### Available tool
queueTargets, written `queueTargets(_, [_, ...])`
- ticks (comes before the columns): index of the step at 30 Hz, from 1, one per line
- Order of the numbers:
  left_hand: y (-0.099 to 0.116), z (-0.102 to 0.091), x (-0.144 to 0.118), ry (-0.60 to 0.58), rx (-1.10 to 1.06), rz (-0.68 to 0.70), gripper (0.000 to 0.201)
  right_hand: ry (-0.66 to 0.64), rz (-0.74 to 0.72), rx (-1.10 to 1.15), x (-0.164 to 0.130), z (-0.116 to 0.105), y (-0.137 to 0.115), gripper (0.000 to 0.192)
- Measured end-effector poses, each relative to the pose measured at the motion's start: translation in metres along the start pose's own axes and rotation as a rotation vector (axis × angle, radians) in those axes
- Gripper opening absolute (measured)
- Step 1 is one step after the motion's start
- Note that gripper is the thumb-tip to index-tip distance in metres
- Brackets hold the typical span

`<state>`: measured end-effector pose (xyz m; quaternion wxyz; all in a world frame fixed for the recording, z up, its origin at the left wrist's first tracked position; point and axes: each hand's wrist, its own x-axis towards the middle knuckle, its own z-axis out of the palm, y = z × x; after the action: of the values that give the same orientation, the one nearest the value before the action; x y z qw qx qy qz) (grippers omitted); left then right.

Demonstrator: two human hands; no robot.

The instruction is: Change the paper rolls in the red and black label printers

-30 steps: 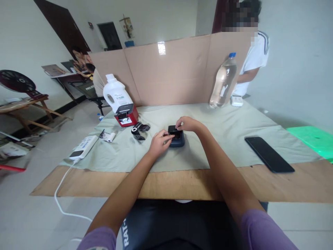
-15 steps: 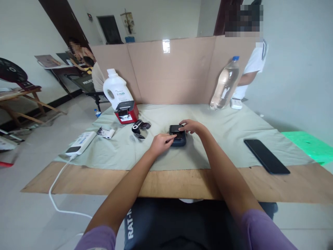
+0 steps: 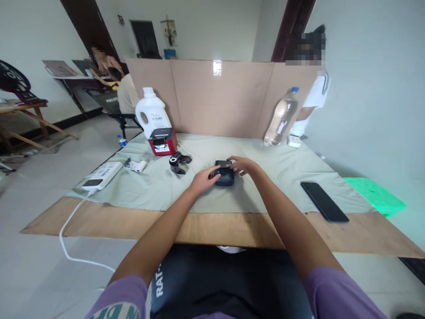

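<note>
A small dark box-shaped device [image 3: 225, 179] rests on the cloth in front of me; its exact kind is unclear. My left hand [image 3: 203, 179] grips its left side, with the thumb low and a finger reaching over the top. At the right upper edge, my right hand [image 3: 242, 165] holds the device with bent fingers, some hidden under the palm. To the left lie small black items with a white roll [image 3: 173, 161]. Behind them stands a red and black box-shaped machine [image 3: 163, 141].
A white jug [image 3: 153, 113] and a clear water bottle [image 3: 282, 117] stand near the cardboard screen [image 3: 221, 102]. A white power strip [image 3: 102, 175] and crumpled packet [image 3: 135, 165] lie left, a black phone [image 3: 323, 201] right. Other people are beyond the screen.
The upper front of the device, dark and recessed before, now looks covered and smooth. My left finger has moved up toward its top; my right hand stays at the right edge. The camera view shifted.
</note>
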<state>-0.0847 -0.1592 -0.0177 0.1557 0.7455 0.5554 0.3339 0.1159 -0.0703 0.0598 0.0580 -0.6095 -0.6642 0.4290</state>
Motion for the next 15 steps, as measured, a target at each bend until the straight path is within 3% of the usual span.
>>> queueTargets(4, [0.001,0.0,0.0,-0.017,-0.013,-0.016,0.048,-0.048,-0.076,0.121,-0.005,0.005,0.016,0.056])
queueTargets(8, [0.003,-0.002,0.0,-0.04,-0.02,-0.006,0.049,-0.007,-0.204,0.261,-0.003,0.013,0.031,0.052])
queueTargets(15, [0.003,-0.002,0.001,-0.045,-0.047,-0.016,0.05,-0.026,-0.203,0.391,0.003,0.016,0.044,0.062])
